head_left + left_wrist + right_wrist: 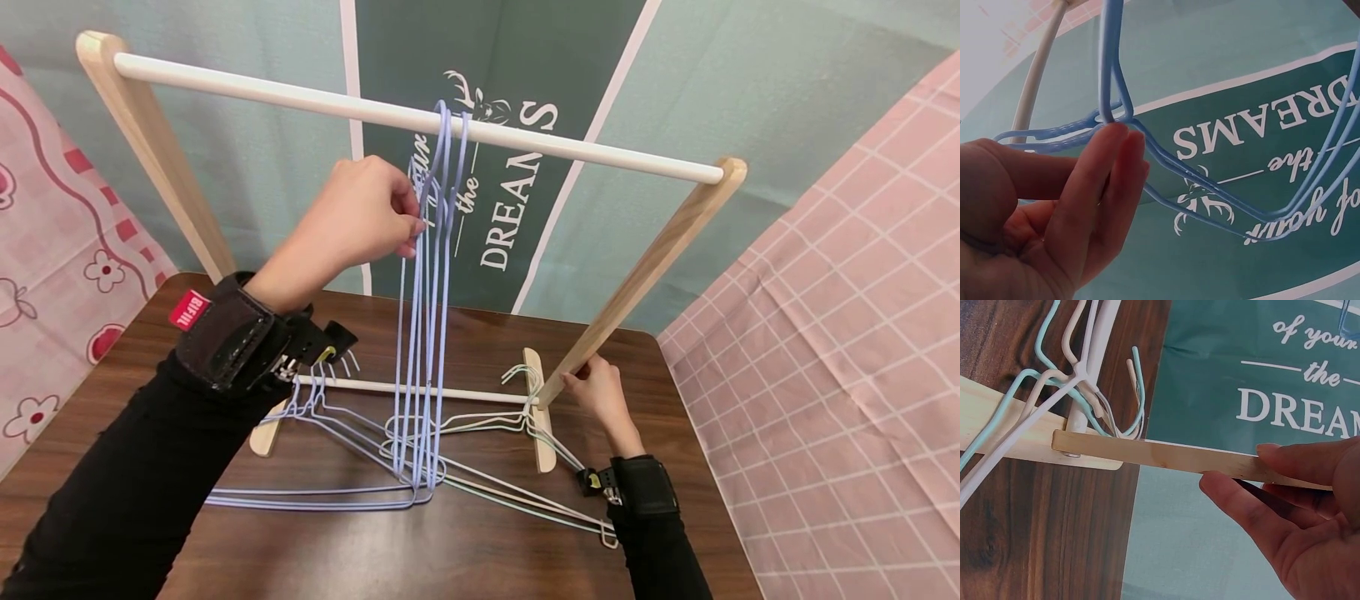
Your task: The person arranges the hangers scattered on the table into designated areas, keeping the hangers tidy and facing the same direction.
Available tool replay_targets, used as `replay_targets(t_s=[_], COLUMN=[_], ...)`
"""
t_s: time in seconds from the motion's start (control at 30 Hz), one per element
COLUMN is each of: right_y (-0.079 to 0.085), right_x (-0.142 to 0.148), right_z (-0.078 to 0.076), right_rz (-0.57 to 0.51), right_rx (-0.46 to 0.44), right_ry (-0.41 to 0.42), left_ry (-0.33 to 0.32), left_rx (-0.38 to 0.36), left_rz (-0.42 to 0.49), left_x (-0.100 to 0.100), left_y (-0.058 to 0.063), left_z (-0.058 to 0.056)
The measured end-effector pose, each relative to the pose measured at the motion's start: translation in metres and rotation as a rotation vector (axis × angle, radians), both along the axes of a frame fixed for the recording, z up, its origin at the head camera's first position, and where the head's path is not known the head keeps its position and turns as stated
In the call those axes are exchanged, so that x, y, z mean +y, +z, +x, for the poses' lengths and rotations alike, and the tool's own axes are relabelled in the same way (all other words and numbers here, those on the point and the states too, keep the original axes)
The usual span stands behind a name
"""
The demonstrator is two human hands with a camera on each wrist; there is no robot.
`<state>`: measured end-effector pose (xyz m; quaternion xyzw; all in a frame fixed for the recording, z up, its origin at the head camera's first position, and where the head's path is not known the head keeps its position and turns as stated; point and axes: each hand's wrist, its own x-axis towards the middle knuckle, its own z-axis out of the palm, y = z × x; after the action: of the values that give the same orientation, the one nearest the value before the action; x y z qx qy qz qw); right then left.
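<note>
Several blue hangers [1108, 81] should handle light, stiff and slick, best taken at the neck, where the left hand [367, 208] pinches. The right hand [600, 392] grips a wooden post [649, 267].

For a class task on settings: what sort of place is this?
Probably a staged indoor tabletop: a clothes rack with blue hangers stands on a wood-grained table, printed fabric around three sides.
</note>
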<state>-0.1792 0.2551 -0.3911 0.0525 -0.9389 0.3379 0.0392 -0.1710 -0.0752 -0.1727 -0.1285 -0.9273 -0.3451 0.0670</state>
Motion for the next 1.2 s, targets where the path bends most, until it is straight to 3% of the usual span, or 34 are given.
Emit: replay_targets(t_s=[1.2], right_y=[-0.0017], right_x=[-0.0010], right_z=[-0.0011], right_rz=[0.039], right_rx=[0.001], right_ry=[-0.026], left_ry=[-0.006], left_rx=[-0.048], left_rz=[0.013], left_x=[0.0010], left_y=[-0.0017], left_z=[0.0016])
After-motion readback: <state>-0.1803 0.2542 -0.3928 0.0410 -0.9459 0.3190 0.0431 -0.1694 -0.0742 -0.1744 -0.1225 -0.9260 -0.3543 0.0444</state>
